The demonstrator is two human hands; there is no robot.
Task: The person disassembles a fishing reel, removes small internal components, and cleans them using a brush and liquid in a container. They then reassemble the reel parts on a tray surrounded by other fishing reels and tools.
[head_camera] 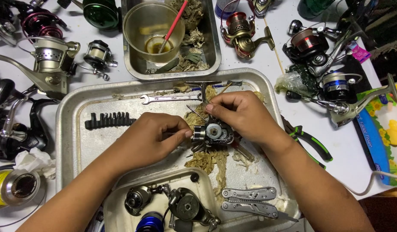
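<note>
Two hands at work over a large metal tray [73, 129] on the counter. Left hand [149, 137] gripping one end of an opened fishing reel body [212, 133], fingers [181, 133] pressed together on it. Right hand [241, 114] over the far side, fingers [213, 107] pinching a thin pick [194, 112] above the exposed gear. Reel body held mid-tray, just above greasy rags [209, 161]. Nearby in the tray: a wrench [168, 99], a bit holder [110, 120], a folding multi-tool [250, 201].
</note>
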